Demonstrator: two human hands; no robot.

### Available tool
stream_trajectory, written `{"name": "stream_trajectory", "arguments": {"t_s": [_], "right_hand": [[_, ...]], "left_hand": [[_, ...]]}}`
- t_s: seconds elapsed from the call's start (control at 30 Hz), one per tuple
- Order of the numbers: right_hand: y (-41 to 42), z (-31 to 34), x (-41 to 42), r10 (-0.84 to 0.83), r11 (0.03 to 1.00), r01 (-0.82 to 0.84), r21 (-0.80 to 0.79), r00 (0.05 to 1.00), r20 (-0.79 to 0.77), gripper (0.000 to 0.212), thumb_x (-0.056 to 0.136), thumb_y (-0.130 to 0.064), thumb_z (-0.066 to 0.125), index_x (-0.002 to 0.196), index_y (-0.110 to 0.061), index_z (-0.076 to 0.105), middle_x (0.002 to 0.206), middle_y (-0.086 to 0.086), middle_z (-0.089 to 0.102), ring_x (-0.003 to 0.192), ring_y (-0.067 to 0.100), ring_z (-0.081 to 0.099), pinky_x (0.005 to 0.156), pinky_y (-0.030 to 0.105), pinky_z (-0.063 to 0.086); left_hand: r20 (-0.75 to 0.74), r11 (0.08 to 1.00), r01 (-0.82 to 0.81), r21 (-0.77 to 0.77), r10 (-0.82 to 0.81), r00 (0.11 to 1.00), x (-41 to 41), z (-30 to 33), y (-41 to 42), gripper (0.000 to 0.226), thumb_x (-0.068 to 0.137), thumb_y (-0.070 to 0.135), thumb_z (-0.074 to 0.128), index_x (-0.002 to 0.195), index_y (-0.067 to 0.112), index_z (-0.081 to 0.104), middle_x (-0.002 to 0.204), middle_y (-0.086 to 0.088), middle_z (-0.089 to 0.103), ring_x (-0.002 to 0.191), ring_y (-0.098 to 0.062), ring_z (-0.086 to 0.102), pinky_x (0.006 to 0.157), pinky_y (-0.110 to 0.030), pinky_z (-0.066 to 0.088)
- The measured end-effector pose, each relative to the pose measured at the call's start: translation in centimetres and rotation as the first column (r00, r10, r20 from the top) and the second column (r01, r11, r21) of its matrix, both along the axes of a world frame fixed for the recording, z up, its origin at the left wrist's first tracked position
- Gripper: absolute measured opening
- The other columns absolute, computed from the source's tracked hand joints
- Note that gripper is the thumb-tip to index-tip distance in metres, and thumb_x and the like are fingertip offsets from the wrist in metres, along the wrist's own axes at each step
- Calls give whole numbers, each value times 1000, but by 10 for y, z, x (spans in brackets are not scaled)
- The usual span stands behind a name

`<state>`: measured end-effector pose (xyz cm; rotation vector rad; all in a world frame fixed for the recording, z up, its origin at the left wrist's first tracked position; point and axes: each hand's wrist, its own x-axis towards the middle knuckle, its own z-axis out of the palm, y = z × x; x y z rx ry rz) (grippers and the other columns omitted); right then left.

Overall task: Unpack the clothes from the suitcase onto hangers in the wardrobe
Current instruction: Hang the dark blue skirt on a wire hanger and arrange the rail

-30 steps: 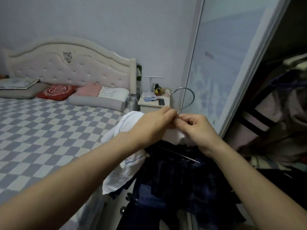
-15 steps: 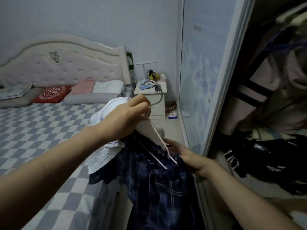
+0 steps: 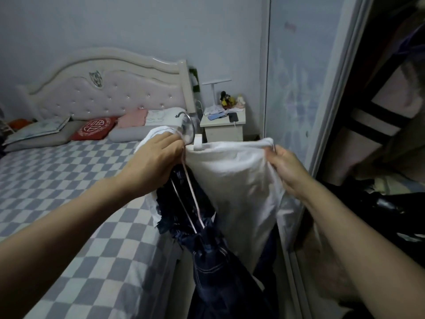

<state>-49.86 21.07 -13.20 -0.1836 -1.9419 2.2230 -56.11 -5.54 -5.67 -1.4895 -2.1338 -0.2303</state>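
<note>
My left hand (image 3: 153, 164) grips a hanger (image 3: 188, 131) just below its metal hook, between the bed and the wardrobe. A white garment (image 3: 232, 178) is spread across the hanger, and my right hand (image 3: 284, 168) pinches its right top edge. Dark blue plaid clothing (image 3: 213, 256) with thin pale straps hangs below my left hand. The wardrobe (image 3: 388, 125) stands open at the right with striped and dark clothes inside. No suitcase is in view.
A bed with a checked sheet (image 3: 69, 203) fills the left, with pillows and a red cushion (image 3: 94, 128) at its headboard. A white nightstand (image 3: 224, 127) with a phone and a lamp stands behind. The sliding wardrobe door (image 3: 296, 88) is at centre right.
My right hand has risen from the dark clothing and now holds the white garment's top edge, spreading it out to the right. My left hand keeps its grip on the hanger.
</note>
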Motion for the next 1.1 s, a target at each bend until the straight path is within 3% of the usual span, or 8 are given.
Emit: {"name": "stream_trajectory", "arguments": {"t_s": [0.17,0.3,0.43,0.57,0.73,0.87,0.97,1.1], "right_hand": [[19,36,8,169,971,-153,186,983,-74,25,84,-20,62,94,2,63,77,5,63,68,13,56,60,21,45],[23,52,16,186,939,-163,303,981,-50,18,93,-21,53,101,-8,63,57,-2,55,46,6,47,43,16,34],[29,54,17,123,899,-74,431,989,-85,37,89,-32,58,96,4,62,76,5,56,69,14,49,64,25,37],[26,49,30,263,620,-370,692,929,261,18,78,-25,71,85,-8,70,73,0,63,65,6,56,59,19,41],[-1,69,41,233,958,-222,180,971,-44,13,88,-23,51,90,-16,62,74,-2,66,64,10,60,60,22,49],[-63,63,58,511,767,-484,421,858,56,16,93,-23,50,98,-10,59,81,-9,62,78,6,59,72,17,48],[-86,20,53,375,551,-191,812,926,-37,41,87,-46,51,111,-14,61,106,-4,57,108,10,47,96,28,37],[-94,-16,44,89,688,36,725,987,-134,33,89,-8,46,121,-2,49,128,7,44,121,22,43,100,21,31]], "left_hand": [[-12,992,-117,-46,116,993,3,5,5,7,87,25,38,83,20,39,73,-11,59,50,-30,53,43,-25,30],[-35,986,-151,-72,149,988,-1,4,11,8,85,27,38,87,20,40,77,-10,61,47,-32,54,40,-25,31],[-20,985,-156,-77,155,988,-5,5,13,10,86,29,34,86,21,37,79,-12,59,50,-35,55,38,-35,42],[-14,977,-200,-79,199,980,-6,8,13,5,83,25,39,83,21,38,77,-11,60,52,-35,56,39,-35,42],[99,931,-364,0,362,927,5,3,22,12,87,24,44,87,13,50,89,-14,60,69,-41,57,53,-38,39],[121,880,-467,88,456,882,11,1,32,22,88,27,45,81,7,48,85,-16,59,74,-41,54,53,-33,24],[165,864,-464,194,438,884,7,-2,24,24,88,26,44,80,4,49,81,-18,58,72,-42,54,56,-39,35],[237,822,-465,328,405,883,4,1,12,14,89,12,55,80,1,54,75,-17,59,70,-38,56,60,-42,42]]}}
